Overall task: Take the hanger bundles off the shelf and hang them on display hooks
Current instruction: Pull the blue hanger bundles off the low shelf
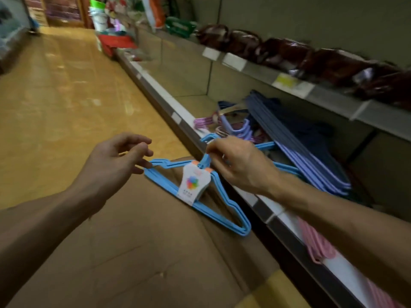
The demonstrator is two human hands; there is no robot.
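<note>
Down in front of the lower shelf (195, 103), a person holds a bundle of light blue hangers (200, 196) out over a flattened brown cardboard sheet (133, 241) lying on the floor. It's a stack of thin hangers, all the same sky blue, banded together at the neck by a white paper label (193, 184) with a multicoloured round print and orange bits at the top corners. The right hand (240, 165) pinches the bundle right at the neck, just under the hooks, fingers curled round it. The left hand (115, 158) sits at the far shoulder tip of the bundle, thumb and fingertips touching the blue end, other fingers loosely spread; looks like a light pinch, but the blur makes it hard to be sure.

The bundle hangs just outside the front lip of the shelf, tilted, its lower shoulder pointing down toward the cardboard. Behind the right hand, more hangers lie on the shelf: lilac and purple-blue stacks (311, 156) leaning across each other, a few pinkish-purple ones (204, 122) nearer the edge. Pink hangers (318, 243) poke out below the right forearm.

The shelf edge runs diagonally from bottom right up into the distance. Left of it is a wide stretch of glossy yellow floor (55, 96). The upper shelf (322, 94) carries dark red wrapped packs (289, 52) and overhangs the hanger pile.
</note>
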